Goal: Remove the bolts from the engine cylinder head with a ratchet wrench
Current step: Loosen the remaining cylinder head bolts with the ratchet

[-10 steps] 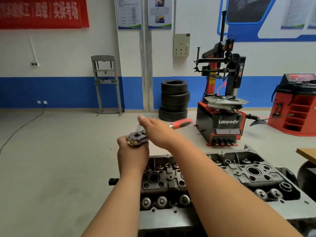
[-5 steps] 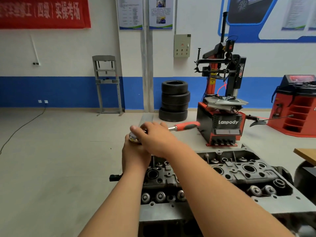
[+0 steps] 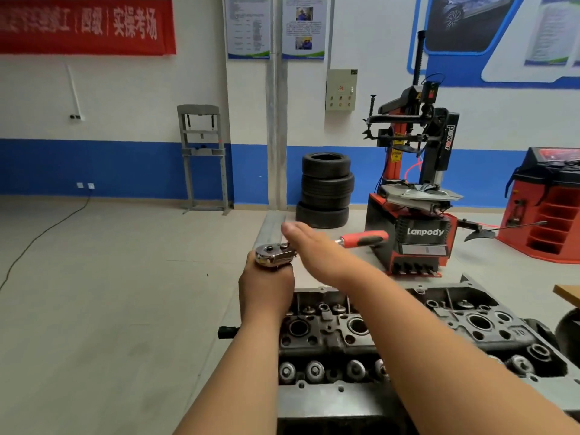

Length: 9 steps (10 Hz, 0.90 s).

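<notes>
Ratchet wrench (image 3: 314,246): chrome head, red and black grip. It sits raised above the left end of the cylinder head (image 3: 332,340), roughly level, with the handle pointing right. Left hand (image 3: 266,287) is a fist gripping just under the chrome head, so the socket and bolt below are hidden. Right hand (image 3: 314,249) lies flat across the shank, fingers straight. The cylinder head is grey, grimy cast metal, lying top-up on the table (image 3: 329,406). It shows open round bores, with a row of round steel caps along the near edge.
</notes>
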Each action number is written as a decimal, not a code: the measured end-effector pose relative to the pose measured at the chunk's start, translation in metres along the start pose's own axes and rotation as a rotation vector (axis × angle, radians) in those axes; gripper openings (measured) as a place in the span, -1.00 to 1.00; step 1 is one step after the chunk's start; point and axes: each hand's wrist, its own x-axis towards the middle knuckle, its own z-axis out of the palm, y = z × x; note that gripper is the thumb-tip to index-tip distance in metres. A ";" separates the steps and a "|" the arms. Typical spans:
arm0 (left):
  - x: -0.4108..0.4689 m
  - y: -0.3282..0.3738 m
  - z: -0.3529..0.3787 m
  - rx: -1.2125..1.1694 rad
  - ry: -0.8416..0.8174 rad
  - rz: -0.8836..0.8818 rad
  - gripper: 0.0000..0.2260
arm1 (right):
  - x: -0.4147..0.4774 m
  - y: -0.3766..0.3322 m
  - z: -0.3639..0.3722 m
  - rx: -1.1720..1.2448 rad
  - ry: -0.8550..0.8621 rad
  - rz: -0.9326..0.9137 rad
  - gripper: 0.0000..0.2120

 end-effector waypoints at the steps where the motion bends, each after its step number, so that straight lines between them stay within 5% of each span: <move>1: 0.002 -0.005 0.001 -0.072 0.035 -0.057 -0.83 | 0.037 -0.007 0.010 0.211 -0.081 0.035 -0.43; 3: 0.008 -0.010 0.005 -0.010 0.113 -0.023 -0.83 | 0.059 -0.016 0.037 0.346 -0.153 -0.016 -0.37; 5: -0.003 -0.008 0.008 -0.169 0.053 0.061 -0.89 | 0.011 -0.005 0.021 -0.307 0.047 -0.136 -0.37; 6: -0.005 -0.001 0.006 -0.247 -0.054 0.033 -0.73 | -0.034 0.001 0.021 -0.625 0.179 -0.176 -0.20; 8: -0.008 -0.004 -0.004 -0.208 -0.068 0.113 -0.84 | -0.070 -0.007 0.051 -0.815 0.202 -0.200 -0.23; 9: 0.003 -0.004 0.001 -0.060 0.040 0.003 -0.82 | -0.040 0.001 0.022 -0.751 0.155 -0.214 -0.32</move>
